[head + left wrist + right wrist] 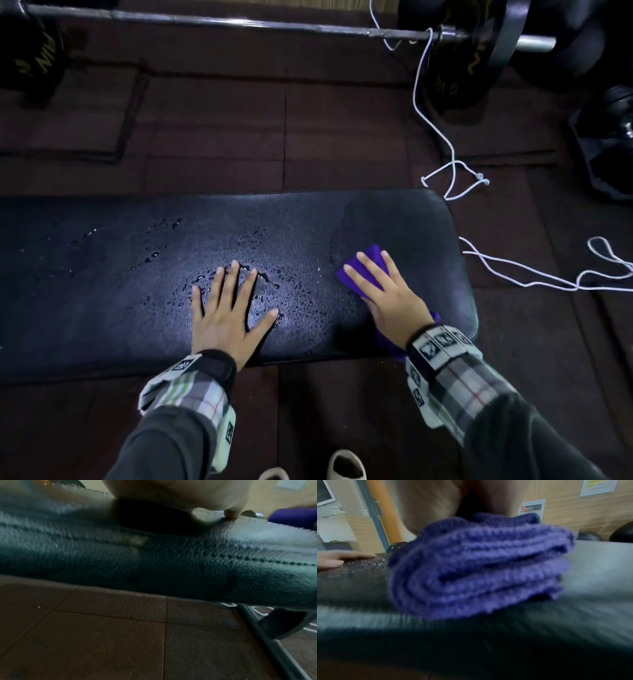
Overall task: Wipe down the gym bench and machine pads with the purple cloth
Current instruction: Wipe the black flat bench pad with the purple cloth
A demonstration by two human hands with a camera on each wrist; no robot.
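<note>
A black padded gym bench (102, 274) runs across the head view, its middle beaded with water drops. My left hand (226, 308) lies flat on the wet part with fingers spread. My right hand (383, 291) presses a folded purple cloth (368, 270) onto the bench near its right end with straight fingers. The pad beyond the cloth looks smeared rather than beaded. The right wrist view shows the folded cloth (479, 568) on the bench (599, 568) under my palm. The left wrist view shows the bench's side (154, 561) and the cloth (295, 517) far right.
A loaded barbell (239, 22) lies on the dark floor tiles beyond the bench, with black plates (479, 58) at the right. A white cord (445, 164) trails from the bar past the bench's right end. My shoes (346, 466) stand near the bench's front edge.
</note>
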